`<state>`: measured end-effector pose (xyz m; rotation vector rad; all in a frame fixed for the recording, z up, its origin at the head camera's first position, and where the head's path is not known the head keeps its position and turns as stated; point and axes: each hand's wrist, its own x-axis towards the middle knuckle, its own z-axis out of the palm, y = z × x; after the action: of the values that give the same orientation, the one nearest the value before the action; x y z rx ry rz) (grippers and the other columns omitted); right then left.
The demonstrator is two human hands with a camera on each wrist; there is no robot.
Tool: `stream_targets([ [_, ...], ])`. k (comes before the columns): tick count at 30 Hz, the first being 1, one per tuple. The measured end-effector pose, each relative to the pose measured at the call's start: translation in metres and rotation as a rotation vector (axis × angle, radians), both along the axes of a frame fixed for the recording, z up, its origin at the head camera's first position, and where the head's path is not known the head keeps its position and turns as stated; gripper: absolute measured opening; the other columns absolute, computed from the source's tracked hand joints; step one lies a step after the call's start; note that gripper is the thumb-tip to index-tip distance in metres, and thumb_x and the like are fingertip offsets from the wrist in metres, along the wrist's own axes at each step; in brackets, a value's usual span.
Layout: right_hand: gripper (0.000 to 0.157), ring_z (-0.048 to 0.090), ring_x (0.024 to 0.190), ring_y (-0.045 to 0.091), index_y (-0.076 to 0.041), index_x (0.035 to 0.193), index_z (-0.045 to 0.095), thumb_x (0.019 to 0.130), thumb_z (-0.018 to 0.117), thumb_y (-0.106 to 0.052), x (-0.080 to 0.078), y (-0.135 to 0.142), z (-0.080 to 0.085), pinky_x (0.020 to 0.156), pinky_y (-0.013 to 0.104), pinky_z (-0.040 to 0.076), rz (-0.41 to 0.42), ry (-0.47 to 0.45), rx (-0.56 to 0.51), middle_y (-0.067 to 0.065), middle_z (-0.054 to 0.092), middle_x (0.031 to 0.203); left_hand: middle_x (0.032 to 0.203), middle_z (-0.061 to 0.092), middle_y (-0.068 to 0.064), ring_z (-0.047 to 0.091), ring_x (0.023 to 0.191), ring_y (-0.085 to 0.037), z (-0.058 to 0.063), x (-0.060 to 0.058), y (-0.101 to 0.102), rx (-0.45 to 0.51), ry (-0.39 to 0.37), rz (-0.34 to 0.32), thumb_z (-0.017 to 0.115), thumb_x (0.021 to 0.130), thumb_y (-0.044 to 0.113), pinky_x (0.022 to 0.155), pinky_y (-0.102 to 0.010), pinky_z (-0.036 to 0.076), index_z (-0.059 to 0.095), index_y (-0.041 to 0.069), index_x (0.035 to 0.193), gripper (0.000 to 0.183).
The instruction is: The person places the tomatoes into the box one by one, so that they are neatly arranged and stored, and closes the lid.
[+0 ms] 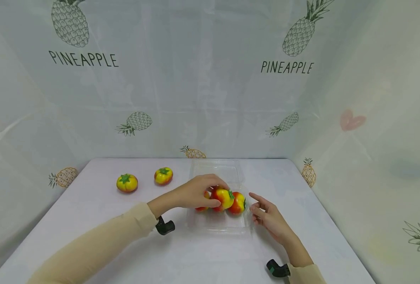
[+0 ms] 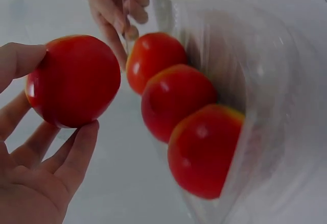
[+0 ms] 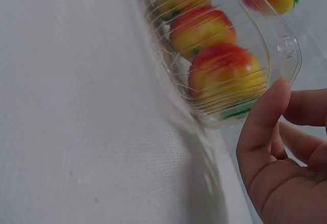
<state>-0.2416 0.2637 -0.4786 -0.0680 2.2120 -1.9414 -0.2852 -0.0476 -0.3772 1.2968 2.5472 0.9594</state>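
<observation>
Left hand (image 1: 200, 192) pinches a round fruit (image 1: 225, 198) over the clear box (image 1: 220, 228). Right hand (image 1: 271, 221), just beside the box's right end, has its fingers loose and apart. On the white table (image 1: 203, 262), the box looks thin and light, so a bump from a hand could make it slide or tip. Its lid (image 1: 217, 169), lying behind the box, might flop over if knocked. Inside the box, three fruits (image 2: 179, 101) sit in a row; pushing the held one down could shove them crooked. That one looks smooth, so it could slip. A near fruit (image 1: 164, 176) and a far fruit (image 1: 127, 183), left of the box, could roll if nudged.

From the head, the held fruit hides the middle one in the box. Clear walls are hard to see. I can't tell if the right thumb (image 3: 271, 104) touches the box. A white scrap (image 3: 182, 66) in it is too blurry to name.
</observation>
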Motion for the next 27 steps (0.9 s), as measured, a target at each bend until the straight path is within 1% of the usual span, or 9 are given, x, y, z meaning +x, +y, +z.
stream_targets([
  [5, 0.058, 0.056, 0.081, 0.017, -0.014, 0.163, 0.041, 0.108, 0.06, -0.012, 0.001, -0.001, 0.002, 0.068, 0.02, 0.053, -0.007, 0.005, -0.001, 0.014, 0.052, 0.112, 0.14, 0.064, 0.01, 0.058, 0.124, -0.008, -0.007, 0.005, 0.015, -0.043, 0.026, -0.042, 0.077, 0.097, 0.027, 0.105, -0.029, 0.053, 0.068, 0.028, 0.139, 0.042],
  [8, 0.058, 0.056, 0.08, 0.018, -0.013, 0.163, 0.041, 0.108, 0.06, -0.012, 0.002, -0.001, 0.003, 0.068, 0.02, 0.053, -0.011, 0.002, 0.001, 0.014, 0.053, 0.113, 0.143, 0.064, 0.01, 0.058, 0.125, -0.008, -0.012, 0.006, 0.022, -0.056, 0.014, -0.05, 0.077, 0.097, 0.027, 0.104, -0.025, 0.052, 0.068, 0.028, 0.138, 0.042],
  [12, 0.058, 0.057, 0.081, 0.019, -0.012, 0.163, 0.041, 0.108, 0.06, -0.012, 0.003, -0.002, 0.003, 0.069, 0.02, 0.054, -0.007, 0.0, 0.005, 0.017, 0.053, 0.114, 0.143, 0.064, 0.011, 0.059, 0.12, -0.007, -0.018, 0.009, 0.03, -0.064, -0.016, -0.045, 0.078, 0.096, 0.026, 0.101, -0.022, 0.053, 0.067, 0.027, 0.137, 0.042],
  [16, 0.058, 0.057, 0.081, 0.019, -0.012, 0.163, 0.041, 0.108, 0.06, -0.013, 0.003, -0.002, 0.002, 0.069, 0.02, 0.054, -0.003, 0.005, 0.005, 0.017, 0.053, 0.113, 0.131, 0.066, 0.012, 0.059, 0.112, -0.005, -0.022, 0.01, 0.036, -0.054, -0.033, -0.055, 0.078, 0.096, 0.026, 0.096, -0.02, 0.054, 0.065, 0.026, 0.133, 0.039],
  [19, 0.058, 0.057, 0.08, 0.018, -0.012, 0.163, 0.041, 0.108, 0.06, -0.012, 0.002, -0.001, 0.002, 0.069, 0.02, 0.054, 0.0, 0.009, 0.001, 0.016, 0.053, 0.113, 0.123, 0.067, 0.013, 0.059, 0.107, -0.005, -0.026, 0.01, 0.04, -0.047, -0.04, -0.084, 0.078, 0.097, 0.025, 0.093, -0.019, 0.054, 0.065, 0.024, 0.131, 0.037],
  [23, 0.058, 0.057, 0.08, 0.018, -0.012, 0.163, 0.041, 0.108, 0.06, -0.012, 0.002, -0.001, 0.002, 0.069, 0.02, 0.054, 0.005, 0.011, -0.002, 0.016, 0.052, 0.114, 0.12, 0.067, 0.014, 0.059, 0.105, -0.004, -0.029, 0.009, 0.044, -0.051, -0.045, -0.11, 0.077, 0.098, 0.027, 0.091, -0.018, 0.054, 0.065, 0.023, 0.132, 0.036],
  [25, 0.058, 0.057, 0.081, 0.019, -0.013, 0.163, 0.041, 0.108, 0.06, -0.012, 0.002, -0.001, 0.002, 0.07, 0.02, 0.055, 0.007, 0.01, 0.0, 0.017, 0.052, 0.114, 0.121, 0.066, 0.013, 0.059, 0.107, -0.004, -0.03, 0.01, 0.045, -0.057, -0.044, -0.105, 0.076, 0.099, 0.028, 0.091, -0.017, 0.055, 0.065, 0.022, 0.133, 0.037],
  [27, 0.058, 0.057, 0.081, 0.019, -0.014, 0.163, 0.041, 0.108, 0.06, -0.013, 0.003, -0.001, 0.002, 0.07, 0.02, 0.055, 0.007, 0.008, 0.003, 0.017, 0.052, 0.114, 0.123, 0.065, 0.011, 0.058, 0.109, -0.004, -0.032, 0.011, 0.047, -0.069, -0.037, -0.086, 0.075, 0.099, 0.029, 0.091, -0.016, 0.054, 0.066, 0.023, 0.135, 0.037],
])
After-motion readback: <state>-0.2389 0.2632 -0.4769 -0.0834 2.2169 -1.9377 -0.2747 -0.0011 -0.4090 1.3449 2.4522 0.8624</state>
